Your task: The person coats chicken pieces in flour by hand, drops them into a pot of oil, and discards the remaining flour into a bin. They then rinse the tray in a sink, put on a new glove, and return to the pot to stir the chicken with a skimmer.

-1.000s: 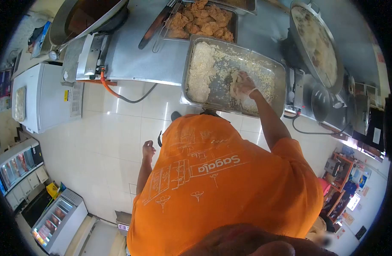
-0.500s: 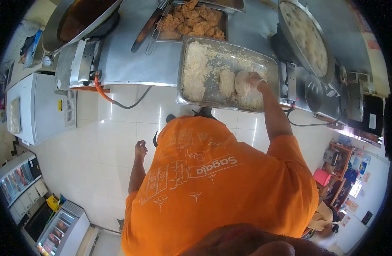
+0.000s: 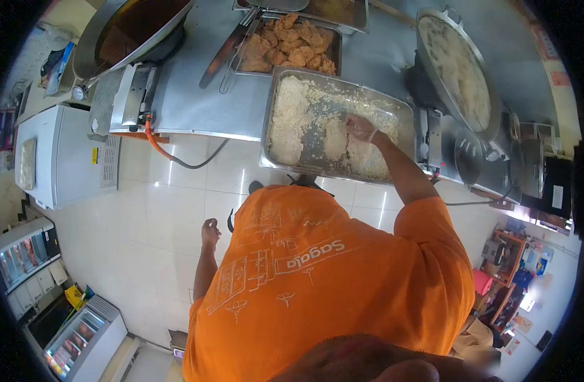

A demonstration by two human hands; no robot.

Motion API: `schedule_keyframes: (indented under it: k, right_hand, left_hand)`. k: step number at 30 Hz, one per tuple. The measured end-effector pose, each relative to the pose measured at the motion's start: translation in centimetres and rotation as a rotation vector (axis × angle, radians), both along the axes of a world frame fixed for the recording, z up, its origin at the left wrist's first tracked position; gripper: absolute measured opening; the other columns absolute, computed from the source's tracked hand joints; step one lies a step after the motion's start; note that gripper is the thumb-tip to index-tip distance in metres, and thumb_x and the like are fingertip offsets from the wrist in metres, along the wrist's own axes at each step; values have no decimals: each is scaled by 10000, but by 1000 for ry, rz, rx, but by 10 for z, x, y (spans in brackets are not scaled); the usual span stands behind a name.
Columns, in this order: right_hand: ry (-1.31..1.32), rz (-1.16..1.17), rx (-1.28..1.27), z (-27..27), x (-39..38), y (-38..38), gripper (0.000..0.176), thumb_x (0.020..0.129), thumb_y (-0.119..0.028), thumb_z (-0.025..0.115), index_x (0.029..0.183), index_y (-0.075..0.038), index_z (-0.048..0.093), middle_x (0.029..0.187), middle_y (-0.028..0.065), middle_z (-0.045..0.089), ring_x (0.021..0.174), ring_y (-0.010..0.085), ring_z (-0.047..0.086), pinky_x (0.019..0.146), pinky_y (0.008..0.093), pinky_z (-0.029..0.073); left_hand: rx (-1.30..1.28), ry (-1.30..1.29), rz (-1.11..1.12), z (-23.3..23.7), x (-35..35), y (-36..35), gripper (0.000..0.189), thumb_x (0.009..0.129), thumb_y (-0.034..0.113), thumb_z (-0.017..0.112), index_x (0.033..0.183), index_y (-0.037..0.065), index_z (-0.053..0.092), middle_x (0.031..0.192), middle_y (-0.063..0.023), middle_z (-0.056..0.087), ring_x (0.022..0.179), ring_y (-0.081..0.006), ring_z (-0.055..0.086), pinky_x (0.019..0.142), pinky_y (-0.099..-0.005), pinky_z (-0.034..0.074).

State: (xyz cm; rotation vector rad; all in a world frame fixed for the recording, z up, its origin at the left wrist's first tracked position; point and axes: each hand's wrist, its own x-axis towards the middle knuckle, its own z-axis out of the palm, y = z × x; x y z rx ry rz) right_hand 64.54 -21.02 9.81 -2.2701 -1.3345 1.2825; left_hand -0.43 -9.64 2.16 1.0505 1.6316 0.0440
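Note:
My right hand (image 3: 361,128), in what looks like a thin clear glove, is over a metal tray (image 3: 264,137). Its fingers are bent and closed beside the upper end of a pale crumb-coated piece (image 3: 334,141); what they grip, if anything, is hidden. More pale coated food (image 3: 371,160) lies under the wrist in the tray. A longer row of coated pieces (image 3: 288,121) fills the tray's left side, with loose crumbs scattered between. My left hand (image 3: 210,231) hangs low over the floor, fingers curled, with nothing visible in it.
Behind the tray stands a pan of browned fried pieces (image 3: 292,43), with tongs (image 3: 226,76) and a dark-bladed knife (image 3: 217,62) beside it. A wok of dark liquid (image 3: 130,28) is at left, a wok of pale bubbling liquid (image 3: 460,70) at right. An orange hose (image 3: 153,141) hangs from the counter edge.
My right hand has moved left within the tray, from the right-hand coated piece toward the middle one. My left hand still hangs at my side. The view has shifted slightly.

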Motion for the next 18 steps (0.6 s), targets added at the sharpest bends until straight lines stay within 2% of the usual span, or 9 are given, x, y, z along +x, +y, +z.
schedule_keyframes:
  k: [2,5,7,9,11,12,14,16,18]
  right_hand:
    - [-142,-6,129,3,-17,6,517,816,-357,565,1169,2,448,1181,225,501,1085,360,490,920,418,382]
    - [-458,312,219,-10,-33,21,566,859,-426,481,1200,23,433,1144,240,522,1027,382,515,904,430,395]
    - [-321,241,191,-30,-27,20,558,862,-409,483,1212,22,426,1128,244,531,1019,391,519,903,427,398]
    - [-202,314,372,-2,-33,16,485,856,-381,506,1149,5,477,1081,243,550,988,396,527,878,435,405]
    - [-193,157,377,-1,-41,8,420,846,-355,537,1078,-5,528,1070,215,569,977,356,546,833,406,440]
    - [-105,110,358,-9,-40,5,406,853,-342,529,1089,-12,524,1077,207,571,975,344,551,824,398,450]
    - [37,67,398,-31,-37,-4,378,867,-314,510,1115,-28,510,1089,191,573,968,322,562,803,383,471]
    - [79,107,589,-45,-33,-21,356,882,-285,484,1149,-50,487,1101,174,570,953,302,573,777,371,491]
    - [-701,683,578,47,-54,-33,344,901,-243,436,1205,-83,439,1167,144,529,926,287,586,761,363,506]
  left_hand:
    - [47,-91,-13,-30,-17,-17,226,880,234,493,1029,73,548,552,-18,467,459,-114,486,391,-246,371]
    - [78,-60,-129,-15,-9,-34,211,882,214,493,1028,72,549,553,-20,470,451,-111,480,389,-247,372]
    - [66,-291,20,-43,-23,-44,204,879,189,495,1034,70,550,561,-27,476,461,-110,483,387,-254,366]
    - [297,-113,-352,-81,-39,-39,202,848,163,516,995,34,568,614,-70,534,498,-137,524,414,-286,397]
    - [634,-61,-525,-144,-64,-33,201,814,139,536,948,-3,585,680,-124,590,543,-164,566,449,-317,431]
    - [395,-177,-285,-149,-68,-23,201,806,140,538,924,-15,588,710,-148,602,555,-171,577,467,-322,444]
    - [210,-264,-197,-146,-57,-5,205,805,149,536,917,-15,585,719,-162,604,550,-180,579,470,-328,448]
    - [268,-264,-349,-109,-45,1,210,818,167,529,953,12,572,678,-138,582,516,-180,559,439,-329,429]
    - [150,-325,-218,-88,-33,8,215,833,185,520,990,43,553,636,-105,555,482,-175,535,406,-323,405]
